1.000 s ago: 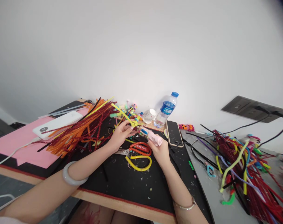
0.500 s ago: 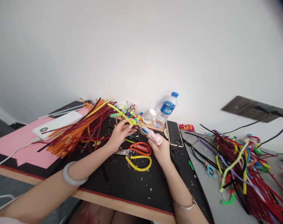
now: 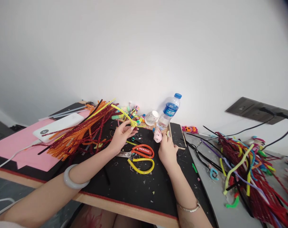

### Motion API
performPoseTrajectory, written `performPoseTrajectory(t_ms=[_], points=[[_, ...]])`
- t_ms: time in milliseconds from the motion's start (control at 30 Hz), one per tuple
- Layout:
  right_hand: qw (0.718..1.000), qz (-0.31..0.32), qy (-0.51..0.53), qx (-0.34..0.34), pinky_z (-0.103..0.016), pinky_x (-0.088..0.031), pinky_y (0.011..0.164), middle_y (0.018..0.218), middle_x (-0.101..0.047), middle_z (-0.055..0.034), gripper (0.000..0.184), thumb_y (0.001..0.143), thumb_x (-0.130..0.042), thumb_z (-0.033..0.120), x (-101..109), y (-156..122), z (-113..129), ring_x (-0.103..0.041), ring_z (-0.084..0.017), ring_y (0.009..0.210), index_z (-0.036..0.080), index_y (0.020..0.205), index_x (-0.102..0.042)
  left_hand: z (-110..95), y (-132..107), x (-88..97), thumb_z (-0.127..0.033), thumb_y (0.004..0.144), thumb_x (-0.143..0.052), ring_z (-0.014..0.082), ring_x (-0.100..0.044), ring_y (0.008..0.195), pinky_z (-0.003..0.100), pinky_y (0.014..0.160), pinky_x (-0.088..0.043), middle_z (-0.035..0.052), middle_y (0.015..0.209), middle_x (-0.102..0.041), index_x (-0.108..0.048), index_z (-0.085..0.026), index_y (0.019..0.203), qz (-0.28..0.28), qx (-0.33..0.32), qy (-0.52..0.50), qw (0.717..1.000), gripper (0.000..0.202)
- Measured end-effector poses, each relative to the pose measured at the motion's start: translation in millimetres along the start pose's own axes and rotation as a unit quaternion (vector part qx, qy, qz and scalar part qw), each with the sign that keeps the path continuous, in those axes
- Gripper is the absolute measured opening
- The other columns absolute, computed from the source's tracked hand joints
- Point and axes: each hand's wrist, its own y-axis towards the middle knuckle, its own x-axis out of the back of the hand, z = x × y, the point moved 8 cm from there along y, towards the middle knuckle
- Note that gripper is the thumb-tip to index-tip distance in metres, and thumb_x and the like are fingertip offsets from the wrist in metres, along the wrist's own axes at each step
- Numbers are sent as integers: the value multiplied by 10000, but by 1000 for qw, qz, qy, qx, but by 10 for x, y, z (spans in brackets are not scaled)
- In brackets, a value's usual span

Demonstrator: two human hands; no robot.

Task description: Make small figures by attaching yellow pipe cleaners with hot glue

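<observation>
My left hand [image 3: 120, 136] pinches a yellow pipe cleaner [image 3: 124, 114] that has a small knot at my fingertips and slants up to the left. My right hand [image 3: 168, 149] is closed around a small pink glue gun [image 3: 157, 135], standing it up near the dark phone [image 3: 176, 135]. Between my hands on the black mat [image 3: 131, 183] lie red-handled scissors [image 3: 142, 150] and a yellow loop [image 3: 141, 166]. A pale bangle sits on my left wrist and a thin bracelet on my right.
A heap of orange and red pipe cleaners [image 3: 84, 129] lies at left by a white power bank [image 3: 58, 125] on pink paper. A water bottle [image 3: 169, 112] and a paper cup [image 3: 152, 117] stand at the back. A mixed pile of pipe cleaners [image 3: 248, 171] covers the grey board at right.
My right hand has drawn the pink glue gun away from the yellow pipe cleaner, moving right toward the phone and turning it upright. My left hand has stayed put with the pipe cleaner.
</observation>
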Motion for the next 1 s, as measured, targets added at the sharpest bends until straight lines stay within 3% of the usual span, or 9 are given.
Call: performPoseTrajectory(t_ms=[233,367,500,633,767,1000], points=[[999,28,44,-2,-508,-295,868,1157,-499,-170,501,733,-427,170,-44,6,30,-431,-312,1085,164,1234,-414,-4,-2,-42,-360,726,-619,178,-644,834,400,878,-474,47,884,-657,-501,-163,1119,26,-20,35,999,455],[991,-27,117,54,-467,-285,896,1148,-515,-115,380,761,-448,244,110,-14,122,-416,-284,1082,205,1138,-470,-37,-18,-100,-350,762,-569,186,-635,851,388,858,-483,62,919,-654,-508,-157,1125,59,-60,96,992,415],[959,-66,212,179,-355,-351,807,957,-569,-75,268,780,-494,323,279,-121,374,-486,-227,910,184,1009,-507,-76,-110,-252,-295,782,-532,190,-619,901,345,857,-475,67,944,-661,-545,-160,1106,127,-103,199,966,351],[940,-68,266,205,-282,-341,650,695,-517,-22,131,797,-497,294,283,-188,489,-471,-171,689,184,727,-497,-69,-207,-391,-260,791,-505,181,-612,907,286,790,-493,55,992,-654,-572,-185,1092,193,-111,264,938,318],[920,-28,349,176,-249,-280,546,563,-425,24,261,858,-398,242,163,-172,455,-391,-122,541,186,605,-427,-9,-188,-384,-253,788,-523,183,-605,926,297,827,-477,58,984,-652,-555,-184,1106,204,-82,222,950,327],[865,-15,491,100,-236,-267,525,559,-353,43,302,861,-407,275,101,-137,315,-328,-97,530,182,574,-380,112,-173,-385,-276,777,-573,174,-633,820,339,797,-497,62,935,-651,-504,-180,1117,235,21,72,969,360]])
